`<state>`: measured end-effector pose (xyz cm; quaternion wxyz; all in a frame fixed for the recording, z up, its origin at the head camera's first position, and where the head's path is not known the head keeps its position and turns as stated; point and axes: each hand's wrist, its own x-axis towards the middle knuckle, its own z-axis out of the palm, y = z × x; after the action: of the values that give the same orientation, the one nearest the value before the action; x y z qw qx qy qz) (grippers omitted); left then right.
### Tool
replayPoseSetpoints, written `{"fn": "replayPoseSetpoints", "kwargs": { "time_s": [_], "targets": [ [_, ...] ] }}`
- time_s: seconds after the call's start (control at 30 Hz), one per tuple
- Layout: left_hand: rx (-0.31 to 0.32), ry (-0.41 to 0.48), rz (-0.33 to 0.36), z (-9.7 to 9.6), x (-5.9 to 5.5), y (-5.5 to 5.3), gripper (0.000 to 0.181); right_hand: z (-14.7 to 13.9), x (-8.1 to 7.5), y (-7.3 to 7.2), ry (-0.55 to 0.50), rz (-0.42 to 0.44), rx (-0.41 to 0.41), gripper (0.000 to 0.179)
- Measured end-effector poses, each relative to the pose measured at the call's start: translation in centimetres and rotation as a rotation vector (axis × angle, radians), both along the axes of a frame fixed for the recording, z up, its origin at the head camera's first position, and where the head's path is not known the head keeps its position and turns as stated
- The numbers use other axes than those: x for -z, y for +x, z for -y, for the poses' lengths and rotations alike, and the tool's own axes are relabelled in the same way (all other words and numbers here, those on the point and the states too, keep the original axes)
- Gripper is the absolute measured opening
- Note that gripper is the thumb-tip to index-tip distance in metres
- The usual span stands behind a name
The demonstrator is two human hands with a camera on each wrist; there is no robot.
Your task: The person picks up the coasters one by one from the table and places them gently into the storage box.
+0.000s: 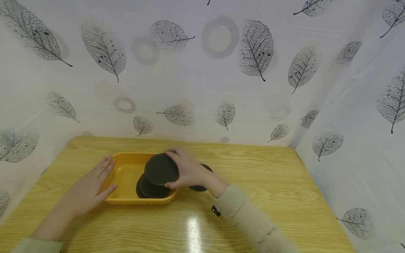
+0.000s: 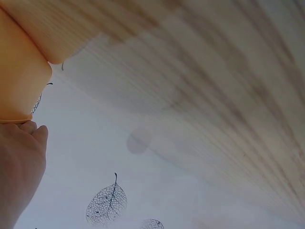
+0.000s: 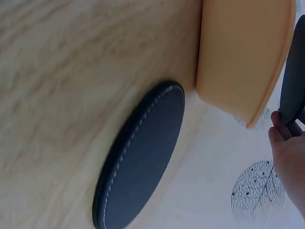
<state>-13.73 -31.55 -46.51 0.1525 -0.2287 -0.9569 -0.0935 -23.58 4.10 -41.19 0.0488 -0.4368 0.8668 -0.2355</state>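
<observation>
My right hand (image 1: 187, 170) pinches a round black coaster (image 1: 161, 169) by its edge, thumb on the near side and fingers on the far side. That coaster is over the right part of a yellow plastic tray (image 1: 133, 201), overlapping other black coasters (image 1: 155, 192) that lie inside. My left hand (image 1: 84, 191) rests at the tray's left rim with fingers extended. Partly hidden under my right wrist, one more black coaster (image 1: 198, 188) lies on the table; the right wrist view shows white stitching round this coaster (image 3: 143, 160).
The wood-grain table (image 1: 259, 211) reaches back to a white curtain (image 1: 202, 88) printed with leaves, which also closes off the right side. A small black clip-like piece (image 1: 216, 211) shows beside my right sleeve (image 1: 246, 214).
</observation>
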Motion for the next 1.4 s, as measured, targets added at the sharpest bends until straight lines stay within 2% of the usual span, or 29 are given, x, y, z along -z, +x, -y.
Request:
{"fn": "replayPoseSetpoints", "kwargs": {
  "time_s": [0.13,0.33,0.7,1.03,1.4],
  "targets": [
    [0.007,-0.006,-0.003,0.1,0.1,0.0,0.083,0.8,0.6,0.4,0.034,0.003,-0.029,0.109],
    [0.019,-0.008,-0.012,0.1,0.1,-0.1,0.082,1.7,1.1,0.8,0.071,-0.041,-0.067,0.109],
    [0.020,-0.032,-0.021,0.1,0.0,-0.2,0.081,2.4,1.4,1.0,0.208,-0.052,-0.072,0.108],
    [0.016,-0.038,-0.026,0.1,0.1,-0.3,0.081,3.0,1.5,0.8,0.345,-0.161,-0.084,0.106],
    [0.005,-0.032,-0.003,0.1,0.0,-0.2,0.081,2.9,1.4,1.0,0.352,-0.168,-0.093,0.102]
  ]
}}
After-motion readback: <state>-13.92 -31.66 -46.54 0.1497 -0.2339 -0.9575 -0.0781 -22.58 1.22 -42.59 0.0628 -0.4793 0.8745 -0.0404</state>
